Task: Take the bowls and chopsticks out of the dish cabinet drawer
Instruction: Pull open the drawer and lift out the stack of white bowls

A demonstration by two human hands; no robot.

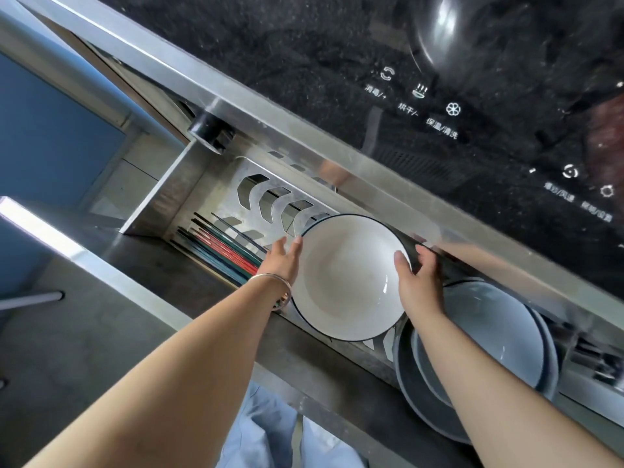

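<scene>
A white bowl with a dark rim point(347, 282) is held above the open steel drawer point(216, 194). My right hand point(418, 282) grips its right rim, thumb inside. On the bowl's left rim rests my left hand point(282, 261), fingers spread along the edge, a bangle on the wrist. Several chopsticks point(219, 249), red, green and dark, lie in the drawer's left section, partly hidden by my left wrist. More grey-blue bowls point(499, 336) lean stacked in the drawer at the right, under my right forearm.
A slotted metal rack point(270, 201) lines the drawer's back. Above it runs the black glass control panel point(439, 113) with white icons. A blue cabinet door point(44, 143) stands at the left, and grey floor point(84, 342) lies below.
</scene>
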